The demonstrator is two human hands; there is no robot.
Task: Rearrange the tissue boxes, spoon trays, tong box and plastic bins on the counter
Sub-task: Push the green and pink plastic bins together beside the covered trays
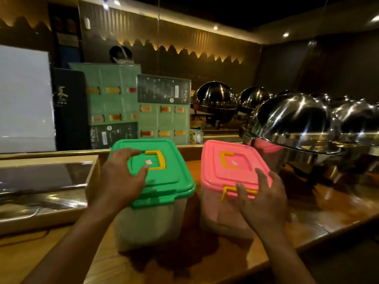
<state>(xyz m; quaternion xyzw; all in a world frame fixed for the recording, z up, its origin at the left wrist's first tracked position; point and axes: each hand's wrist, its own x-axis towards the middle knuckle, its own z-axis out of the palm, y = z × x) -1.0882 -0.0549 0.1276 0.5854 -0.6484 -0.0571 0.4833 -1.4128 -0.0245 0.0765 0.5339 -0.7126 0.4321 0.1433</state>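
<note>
Resting spread on the green-lidded bin (155, 201), the left hand (123, 177) covers its lid. The right hand (264, 203), fingers open, seemingly touches the pink-lidded bin (225, 201) at its yellow latch (227, 191)

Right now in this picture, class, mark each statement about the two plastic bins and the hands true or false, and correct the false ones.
1. The left hand rests on the green-lidded bin. True.
2. The pink-lidded bin stands left of the green one. False: it stands to its right.
3. Both lids carry yellow handles. True.
4. The right hand is lifting a steel dome lid. False: it touches the pink lid's front edge.
5. The pink lid is off. False: it is on.
</note>
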